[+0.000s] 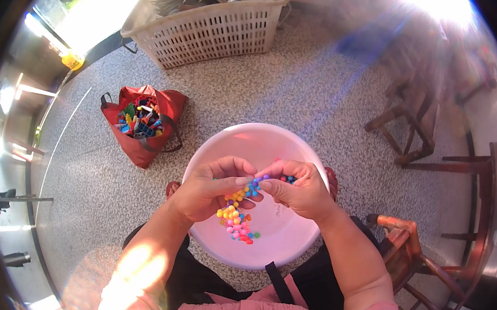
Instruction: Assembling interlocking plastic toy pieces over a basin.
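Observation:
A string of small knobbly plastic beads (233,214), in yellow, orange, pink, blue and purple, hangs between my hands over a pink basin (291,238). My left hand (203,189) is closed, its thumb and forefinger pinching the upper part of the string. Close beside it, my right hand (303,192) pinches the purple and blue beads at the string's upper end. A few more blue and red beads show by the right fingers. The string's lower end, with pink, red and green beads, dangles below my left fingers. How the beads join is too small to tell.
Ahead to the left, a red bag (174,105) full of mixed plastic toy pieces (141,119) lies on the speckled floor (218,89). A white slatted basket (216,40) of metalware stands farther off. Wooden seats, including a low chair (402,226) and a stool (404,117), are on the right.

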`<state>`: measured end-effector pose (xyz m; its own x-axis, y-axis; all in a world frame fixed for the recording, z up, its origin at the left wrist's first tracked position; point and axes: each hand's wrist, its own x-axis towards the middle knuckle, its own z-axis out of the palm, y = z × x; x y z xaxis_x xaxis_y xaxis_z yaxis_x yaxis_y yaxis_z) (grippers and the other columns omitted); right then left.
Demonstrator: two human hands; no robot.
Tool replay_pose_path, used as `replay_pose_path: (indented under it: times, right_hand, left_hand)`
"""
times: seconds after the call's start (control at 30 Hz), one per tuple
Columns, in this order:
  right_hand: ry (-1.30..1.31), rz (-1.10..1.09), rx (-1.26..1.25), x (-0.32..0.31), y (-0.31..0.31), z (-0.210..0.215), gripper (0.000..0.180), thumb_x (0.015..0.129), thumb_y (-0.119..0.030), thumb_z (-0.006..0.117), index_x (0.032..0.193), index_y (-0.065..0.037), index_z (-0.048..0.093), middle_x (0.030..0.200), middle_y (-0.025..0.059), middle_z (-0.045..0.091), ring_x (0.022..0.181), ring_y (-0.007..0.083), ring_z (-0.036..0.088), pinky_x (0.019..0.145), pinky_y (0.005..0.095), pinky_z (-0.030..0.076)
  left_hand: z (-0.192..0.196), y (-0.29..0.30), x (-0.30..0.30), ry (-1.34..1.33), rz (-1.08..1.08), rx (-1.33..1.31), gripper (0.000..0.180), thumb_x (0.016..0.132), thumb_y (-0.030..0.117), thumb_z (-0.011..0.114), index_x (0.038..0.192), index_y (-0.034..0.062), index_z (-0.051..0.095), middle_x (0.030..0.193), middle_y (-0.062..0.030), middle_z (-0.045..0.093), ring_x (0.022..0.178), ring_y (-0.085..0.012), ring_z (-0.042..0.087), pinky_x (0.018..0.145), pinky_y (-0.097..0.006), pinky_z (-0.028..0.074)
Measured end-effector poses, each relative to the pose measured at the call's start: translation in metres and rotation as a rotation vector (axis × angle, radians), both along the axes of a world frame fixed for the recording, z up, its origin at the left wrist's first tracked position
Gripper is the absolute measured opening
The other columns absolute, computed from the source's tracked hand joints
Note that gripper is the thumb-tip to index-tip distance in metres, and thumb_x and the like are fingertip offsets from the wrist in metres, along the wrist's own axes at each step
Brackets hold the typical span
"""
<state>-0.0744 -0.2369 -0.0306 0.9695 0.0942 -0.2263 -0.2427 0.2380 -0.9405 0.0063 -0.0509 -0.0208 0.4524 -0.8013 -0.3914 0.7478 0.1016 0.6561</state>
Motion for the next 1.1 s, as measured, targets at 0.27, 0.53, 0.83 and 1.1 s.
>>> replay_pose_path:
  times: [0.27, 0.53, 0.83, 1.1]
  right_hand:
    - [-0.418, -0.170, -0.328, -0.003, 0.005, -0.002, 0.013, 0.077, -0.010, 0.067, 0.086, 0.000, 0.064, 0.075, 0.0059, 0.064, 0.068, 0.0076, 0.057, 0.059, 0.0208, 0.045]
    - [-0.300, -0.395, -0.225, -0.009, 0.010, -0.007, 0.009, 0.082, -0.009, 0.060, 0.085, -0.001, 0.059, 0.073, 0.0061, 0.061, 0.066, 0.0122, 0.058, 0.058, 0.0230, 0.046]
    - [0.112, -0.175, 0.446, -0.001, -0.005, -0.001, 0.018, 0.085, -0.022, 0.057, 0.085, -0.005, 0.054, 0.067, 0.0048, 0.055, 0.053, 0.0106, 0.051, 0.042, 0.0225, 0.040]
    - [-0.064, -0.167, -0.219, -0.001, 0.010, -0.003, 0.019, 0.082, -0.021, 0.063, 0.079, -0.002, 0.058, 0.068, 0.0023, 0.061, 0.060, 0.0041, 0.054, 0.052, 0.0180, 0.043]
  left_hand:
    - [-0.012, -0.003, -0.002, 0.126, -0.044, 0.086, 0.017, 0.087, 0.014, 0.052, 0.096, -0.0003, 0.053, 0.077, -0.0137, 0.060, 0.070, -0.0228, 0.062, 0.069, -0.040, 0.053]
    - [-0.011, -0.011, -0.007, 0.242, 0.070, -0.008, 0.015, 0.089, 0.013, 0.050, 0.094, -0.0001, 0.053, 0.078, -0.0124, 0.060, 0.068, -0.0217, 0.062, 0.068, -0.041, 0.053]
    - [-0.012, -0.012, -0.010, -0.010, 0.156, 0.038, 0.016, 0.088, 0.013, 0.053, 0.097, 0.0007, 0.053, 0.086, -0.0073, 0.059, 0.078, -0.0165, 0.059, 0.072, -0.030, 0.050]
    - [-0.009, -0.014, -0.017, -0.460, 0.071, 0.240, 0.023, 0.087, 0.016, 0.055, 0.103, -0.0005, 0.053, 0.091, -0.0050, 0.059, 0.081, -0.0090, 0.055, 0.073, -0.023, 0.045]
